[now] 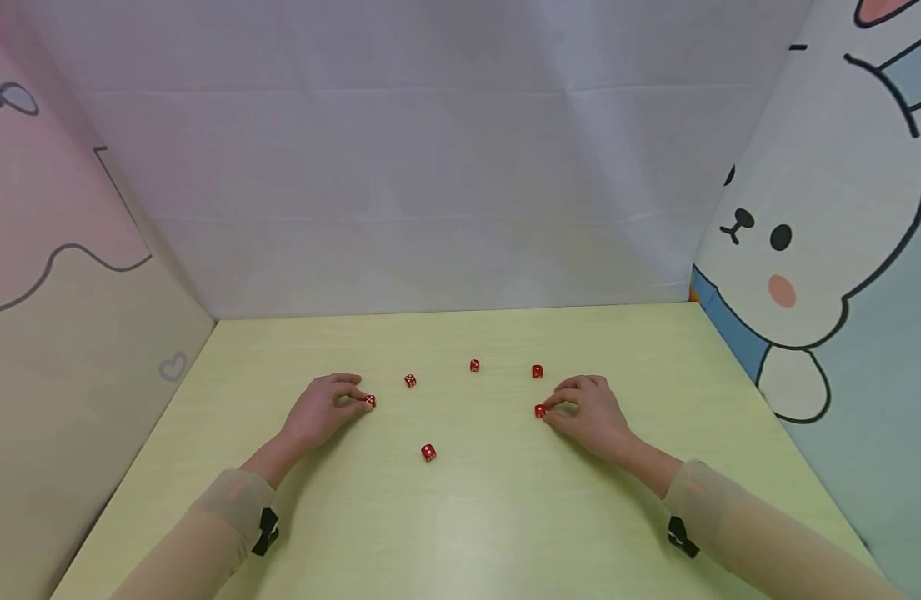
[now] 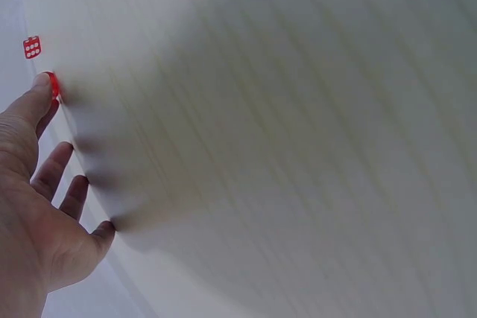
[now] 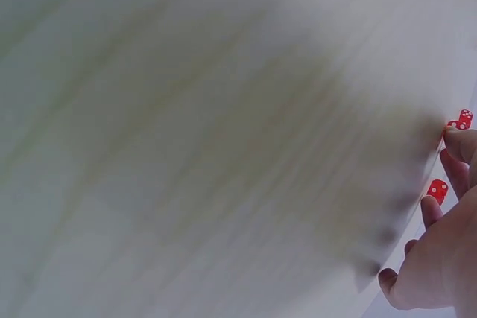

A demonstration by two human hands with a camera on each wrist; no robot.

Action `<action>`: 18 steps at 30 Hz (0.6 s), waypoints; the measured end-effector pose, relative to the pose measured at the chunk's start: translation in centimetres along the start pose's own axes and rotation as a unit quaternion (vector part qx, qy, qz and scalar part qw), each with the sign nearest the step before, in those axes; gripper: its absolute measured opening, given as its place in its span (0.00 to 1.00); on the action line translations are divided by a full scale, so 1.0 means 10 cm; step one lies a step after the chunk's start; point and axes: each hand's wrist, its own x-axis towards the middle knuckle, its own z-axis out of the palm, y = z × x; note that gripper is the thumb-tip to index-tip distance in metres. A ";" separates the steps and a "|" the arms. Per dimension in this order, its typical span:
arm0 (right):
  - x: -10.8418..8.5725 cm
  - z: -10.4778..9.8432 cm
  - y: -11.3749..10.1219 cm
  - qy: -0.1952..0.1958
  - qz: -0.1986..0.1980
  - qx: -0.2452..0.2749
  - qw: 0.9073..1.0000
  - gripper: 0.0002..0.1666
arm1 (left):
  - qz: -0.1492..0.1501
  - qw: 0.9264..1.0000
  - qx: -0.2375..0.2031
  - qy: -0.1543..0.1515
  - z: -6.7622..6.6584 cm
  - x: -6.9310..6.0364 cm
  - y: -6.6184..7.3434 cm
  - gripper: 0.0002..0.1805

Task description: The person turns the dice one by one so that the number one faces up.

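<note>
On the left of the table, my left hand (image 1: 327,410) pinches a red die (image 1: 371,401) between thumb and forefinger. Across from it, my right hand (image 1: 589,414) pinches another red die (image 1: 540,411) the same way. In the left wrist view the thumb covers most of the held die (image 2: 52,86), and the other fingertips reach the tabletop. The right wrist view shows the thumb partly hiding its die (image 3: 455,125). Behind the right hand lies a loose red die (image 1: 537,372). Beside the left hand sits another loose die (image 1: 410,381).
One more red die (image 1: 474,365) lies at the back middle, and another die (image 1: 428,452) lies nearer the front, between the hands. The pale yellow table (image 1: 475,533) meets a white cloth wall (image 1: 445,250) behind. Printed panels stand at left and right.
</note>
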 end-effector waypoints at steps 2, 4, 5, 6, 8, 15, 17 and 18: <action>0.00 0.01 0.01 0.001 -0.001 -0.003 1.000 0.04 | 0.002 1.000 0.001 0.000 0.00 0.00 0.00 0.07; -0.01 0.01 0.01 0.002 -0.001 -0.004 1.000 0.04 | 0.003 1.000 0.003 0.000 0.01 0.00 0.00 0.07; -0.01 0.01 0.01 0.002 -0.002 -0.005 1.000 0.04 | 0.003 1.000 0.003 0.001 0.01 0.01 0.00 0.07; -0.01 0.01 0.01 0.003 -0.002 -0.005 1.000 0.04 | 0.003 1.000 0.003 0.000 0.01 0.01 0.00 0.07; -0.02 0.01 0.01 0.003 -0.002 -0.005 1.000 0.04 | 0.003 1.000 0.003 0.001 0.02 0.01 -0.01 0.07; -0.01 0.02 0.02 0.005 -0.006 -0.010 1.000 0.04 | 0.000 1.000 0.004 0.000 0.02 0.01 -0.01 0.07; -0.01 0.03 0.03 0.006 -0.006 -0.008 1.000 0.04 | 0.000 1.000 0.004 0.000 0.01 0.01 -0.01 0.07; -0.01 0.03 0.03 0.007 -0.006 -0.008 1.000 0.04 | 0.001 1.000 0.004 0.000 0.01 0.01 -0.01 0.07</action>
